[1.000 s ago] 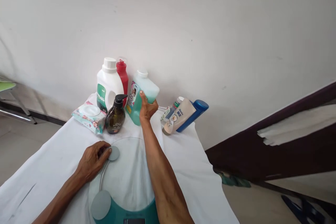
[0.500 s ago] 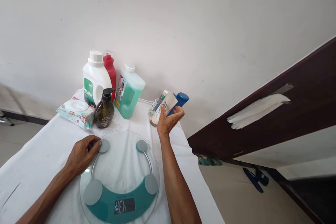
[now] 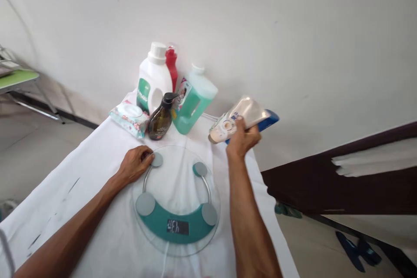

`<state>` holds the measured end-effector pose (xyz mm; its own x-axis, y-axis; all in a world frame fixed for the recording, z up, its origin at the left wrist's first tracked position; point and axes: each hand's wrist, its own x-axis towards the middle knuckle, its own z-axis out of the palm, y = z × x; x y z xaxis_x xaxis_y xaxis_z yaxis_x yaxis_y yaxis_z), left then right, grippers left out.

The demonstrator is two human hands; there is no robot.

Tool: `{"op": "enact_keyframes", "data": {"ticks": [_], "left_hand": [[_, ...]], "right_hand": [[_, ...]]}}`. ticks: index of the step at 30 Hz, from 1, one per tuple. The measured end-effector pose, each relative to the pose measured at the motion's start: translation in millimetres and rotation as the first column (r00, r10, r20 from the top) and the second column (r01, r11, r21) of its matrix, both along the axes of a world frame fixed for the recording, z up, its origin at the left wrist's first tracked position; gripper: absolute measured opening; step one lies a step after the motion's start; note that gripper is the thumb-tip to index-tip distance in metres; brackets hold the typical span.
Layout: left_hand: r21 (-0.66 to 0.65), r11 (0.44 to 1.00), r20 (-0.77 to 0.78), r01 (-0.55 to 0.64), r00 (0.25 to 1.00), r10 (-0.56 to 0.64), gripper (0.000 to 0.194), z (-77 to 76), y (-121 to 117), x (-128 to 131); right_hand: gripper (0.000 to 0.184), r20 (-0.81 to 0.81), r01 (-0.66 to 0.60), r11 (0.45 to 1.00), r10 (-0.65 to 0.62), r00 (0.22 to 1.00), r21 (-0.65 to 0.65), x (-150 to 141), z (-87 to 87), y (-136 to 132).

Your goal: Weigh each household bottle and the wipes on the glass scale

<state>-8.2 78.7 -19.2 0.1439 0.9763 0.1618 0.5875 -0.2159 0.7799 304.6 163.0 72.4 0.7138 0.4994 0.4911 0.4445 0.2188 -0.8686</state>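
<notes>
A round glass bathroom scale (image 3: 176, 184) with a teal band and a lit display lies on the white cloth. My left hand (image 3: 135, 163) is at its far left edge, fingers curled and thumb on the round grey pad there. To the right, my right hand (image 3: 243, 139) is closed around a cream-coloured squeeze tube (image 3: 249, 112), thumb on its front. The tube is tilted, its brown cap end low and to the left. Directly behind it shows a blue bottle (image 3: 271, 120), mostly covered; whether my fingers also touch it I cannot tell.
Against the wall stand a white detergent jug (image 3: 154, 74), a red bottle (image 3: 171, 67) and a green liquid jug (image 3: 194, 104). In front are a dark pump bottle (image 3: 160, 119) and a wipes pack (image 3: 130, 117). Slippers (image 3: 356, 249) lie on the floor at right.
The camera view has swung, shifting everything rightward. My right hand has closed on the cream tube, which is now tilted further over. My left hand stays at the scale's edge.
</notes>
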Motion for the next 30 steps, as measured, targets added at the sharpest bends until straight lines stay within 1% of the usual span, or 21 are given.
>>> {"op": "enact_keyframes", "data": {"ticks": [1, 2, 4, 6, 8, 10, 12, 14, 16, 18, 21, 25, 26, 27, 28, 30], "left_hand": [[0.000, 1.000, 0.000, -0.004, 1.000, 0.004, 0.028, -1.2, 0.4, -0.4], [0.000, 1.000, -0.001, -0.008, 1.000, 0.008, 0.027, -2.6, 0.7, -0.8], [-0.004, 1.000, 0.000, -0.019, 1.000, 0.019, 0.026, -5.4, 1.2, -1.5], [-0.002, 1.000, 0.004, -0.018, 1.000, 0.018, 0.025, -6.8, 1.2, -1.9], [0.002, 1.000, 0.008, -0.011, 1.000, 0.011, 0.025, -6.7, 1.1, -2.3], [0.007, 1.000, 0.009, -0.006, 1.000, 0.006, 0.025, -5.9, 0.9, -3.1], [0.010, 1.000, 0.009, -0.004, 1.000, 0.004, 0.025, -5.2, 0.7, -4.1], [0.010, 1.000, 0.009, -0.007, 1.000, 0.007, 0.024, -5.0, 0.5, -4.9], [0.008, 1.000, 0.012, -0.011, 1.000, 0.011, 0.025, -5.1, 0.3, -5.3], [0.007, 1.000, 0.016, -0.012, 1.000, 0.012, 0.025, -5.1, 0.0, -5.4], [0.007, 1.000, 0.026, -0.008, 1.000, 0.008, 0.026, -4.9, -0.3, -5.4], [0.012, 1.000, 0.035, -0.002, 0.999, 0.001, 0.027, -4.9, -0.5, -5.2], [0.014, 1.000, 0.036, -0.002, 0.999, 0.001, 0.027, -4.9, -0.5, -5.2], [0.016, 1.000, 0.038, -0.002, 0.999, 0.002, 0.027, -4.8, -0.4, -5.1], [0.017, 1.000, 0.038, -0.004, 0.999, 0.003, 0.027, -4.7, -0.4, -5.0], [0.018, 1.000, 0.039, -0.005, 0.999, 0.005, 0.026, -4.3, -0.4, -4.8]], "right_hand": [[0.036, -0.013, -0.089, 0.995, 0.089, 0.996, 0.051, -4.3, 6.7, -10.1], [0.037, -0.031, -0.185, 0.978, 0.188, 0.982, 0.098, -9.7, 13.6, -21.8], [0.038, -0.080, -0.363, 0.919, 0.377, 0.923, 0.153, -24.6, 26.4, -50.1], [0.036, -0.141, -0.465, 0.875, 0.482, 0.865, 0.135, -43.5, 34.2, -81.9], [0.034, -0.201, -0.523, 0.846, 0.533, 0.822, 0.104, -62.8, 34.3, -111.7], [0.032, -0.247, -0.541, 0.837, 0.543, 0.803, 0.080, -78.3, 26.6, -135.6], [0.032, -0.264, -0.540, 0.840, 0.531, 0.805, 0.043, -88.6, 14.0, -151.8], [0.034, -0.244, -0.534, 0.845, 0.517, 0.820, -0.003, -94.4, 1.4, -161.4], [0.036, -0.201, -0.533, 0.846, 0.516, 0.833, -0.037, -97.4, -7.1, -166.4], [0.038, -0.149, -0.524, 0.850, 0.511, 0.847, -0.061, -98.6, -9.7, -169.3], [0.040, -0.098, -0.523, 0.847, 0.514, 0.852, -0.101, -97.4, -6.6, -174.8], [0.041, -0.125, -0.612, 0.782, 0.600, 0.790, -0.119, -90.2, -6.7, -192.2], [0.043, -0.126, -0.616, 0.778, 0.603, 0.788, -0.123, -87.3, -9.3, -198.3], [0.044, -0.122, -0.598, 0.791, 0.586, 0.801, -0.129, -83.7, -13.3, -204.8], [0.044, -0.117, -0.556, 0.820, 0.545, 0.830, -0.131, -79.3, -18.5, -211.3], [0.041, -0.117, -0.419, 0.899, 0.406, 0.906, -0.125, -67.1, -33.1, -222.7]]}}
